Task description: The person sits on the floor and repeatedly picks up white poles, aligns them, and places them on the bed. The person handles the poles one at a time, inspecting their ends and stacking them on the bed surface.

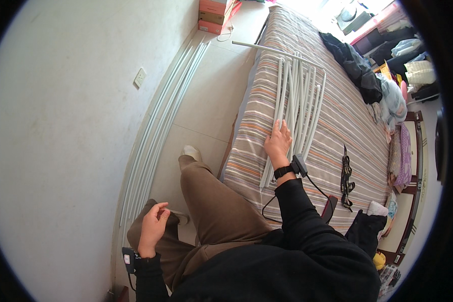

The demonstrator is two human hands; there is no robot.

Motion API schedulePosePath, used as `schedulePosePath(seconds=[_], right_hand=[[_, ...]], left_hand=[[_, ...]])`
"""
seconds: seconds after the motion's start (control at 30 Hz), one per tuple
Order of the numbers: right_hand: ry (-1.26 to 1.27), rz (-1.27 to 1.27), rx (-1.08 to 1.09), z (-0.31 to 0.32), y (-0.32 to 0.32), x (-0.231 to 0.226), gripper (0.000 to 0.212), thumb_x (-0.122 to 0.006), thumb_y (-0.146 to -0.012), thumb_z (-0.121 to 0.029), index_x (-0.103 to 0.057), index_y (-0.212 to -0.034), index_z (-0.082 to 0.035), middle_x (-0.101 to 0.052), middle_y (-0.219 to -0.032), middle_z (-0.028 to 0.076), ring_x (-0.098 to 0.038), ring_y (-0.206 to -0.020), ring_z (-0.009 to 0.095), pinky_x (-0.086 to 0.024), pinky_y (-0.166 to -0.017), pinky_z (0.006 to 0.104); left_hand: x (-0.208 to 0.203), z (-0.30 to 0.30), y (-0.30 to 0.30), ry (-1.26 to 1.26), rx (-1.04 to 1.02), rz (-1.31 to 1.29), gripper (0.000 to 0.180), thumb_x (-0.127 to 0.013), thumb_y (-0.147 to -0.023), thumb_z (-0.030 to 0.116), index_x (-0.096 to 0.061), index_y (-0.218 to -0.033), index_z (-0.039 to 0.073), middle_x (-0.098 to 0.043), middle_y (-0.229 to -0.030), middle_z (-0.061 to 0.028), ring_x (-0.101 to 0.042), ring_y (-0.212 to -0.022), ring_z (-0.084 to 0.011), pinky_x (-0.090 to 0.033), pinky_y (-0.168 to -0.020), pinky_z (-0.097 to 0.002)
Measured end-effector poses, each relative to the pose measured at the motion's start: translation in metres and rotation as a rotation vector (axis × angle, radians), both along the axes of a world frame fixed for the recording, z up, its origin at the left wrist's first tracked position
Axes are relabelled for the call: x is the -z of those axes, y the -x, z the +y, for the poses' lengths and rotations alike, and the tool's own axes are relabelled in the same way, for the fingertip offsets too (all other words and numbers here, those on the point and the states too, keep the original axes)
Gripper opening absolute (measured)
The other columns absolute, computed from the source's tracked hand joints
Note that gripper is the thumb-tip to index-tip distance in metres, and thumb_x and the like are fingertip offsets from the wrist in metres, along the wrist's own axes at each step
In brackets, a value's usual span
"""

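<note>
My right hand (279, 141) lies over the left side of a bundle of white tubes (298, 100) on the bed. Its fingers are stretched out and a little apart, touching the tubes without wrapping round them. One tube (264, 48) lies crosswise at the far end of the bundle and sticks out past the bed's edge. At the lower left, my left hand (153, 227) hovers by my knee, empty, thumb and fingers loosely apart. Beyond it, several long pale tubes (172, 105) lie along the foot of the wall on the floor.
A striped sheet covers the bed (332, 121). On it are a black patterned strap (346, 176), dark clothes (355, 68) and a black cloth (363, 231). Stacked boxes (212, 17) stand at the far end of the tiled floor (201, 110). The wall (80, 131) has a socket (140, 78).
</note>
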State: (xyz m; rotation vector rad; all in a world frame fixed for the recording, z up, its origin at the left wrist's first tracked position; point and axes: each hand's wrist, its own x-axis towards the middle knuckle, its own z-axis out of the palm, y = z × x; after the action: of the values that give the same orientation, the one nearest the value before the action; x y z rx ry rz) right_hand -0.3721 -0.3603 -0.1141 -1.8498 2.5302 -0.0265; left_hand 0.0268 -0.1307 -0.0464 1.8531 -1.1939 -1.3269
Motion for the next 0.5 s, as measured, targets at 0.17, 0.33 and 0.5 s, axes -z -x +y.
schedulePosePath(seconds=[0.17,0.33,0.5], right_hand=[[-0.012,0.01,-0.001,-0.005,-0.0011,-0.0027,0.075,-0.069,-0.081,-0.018,-0.033,-0.146,-0.008,-0.026,-0.152,0.013,-0.03,-0.135,0.032,-0.028,-0.106,0.0472],[-0.041,0.008,0.012,-0.0092,0.0009,-0.0044,0.078,-0.07,-0.08,-0.018,-0.032,-0.147,-0.008,-0.025,-0.152,0.013,-0.028,-0.136,0.032,-0.028,-0.106,0.0486],[-0.021,0.024,-0.006,-0.0091,0.0003,-0.0038,0.079,-0.071,-0.08,-0.019,-0.032,-0.147,-0.008,-0.025,-0.152,0.013,-0.028,-0.136,0.032,-0.028,-0.106,0.0488]], left_hand=[[-0.0013,-0.0008,0.0005,-0.008,-0.008,0.008,0.029,-0.063,-0.092,0.019,-0.061,-0.115,0.0,-0.066,-0.089,-0.0109,-0.061,-0.079,-0.0166,-0.049,-0.074,-0.029],[0.0003,0.0006,-0.0015,-0.005,-0.002,-0.014,0.029,-0.062,-0.092,0.019,-0.061,-0.114,0.0,-0.066,-0.089,-0.0111,-0.061,-0.079,-0.0174,-0.049,-0.074,-0.0295],[0.0021,0.0001,-0.0041,-0.012,-0.009,-0.022,0.029,-0.062,-0.092,0.02,-0.061,-0.114,0.001,-0.067,-0.09,-0.0112,-0.062,-0.081,-0.0185,-0.049,-0.075,-0.0305]])
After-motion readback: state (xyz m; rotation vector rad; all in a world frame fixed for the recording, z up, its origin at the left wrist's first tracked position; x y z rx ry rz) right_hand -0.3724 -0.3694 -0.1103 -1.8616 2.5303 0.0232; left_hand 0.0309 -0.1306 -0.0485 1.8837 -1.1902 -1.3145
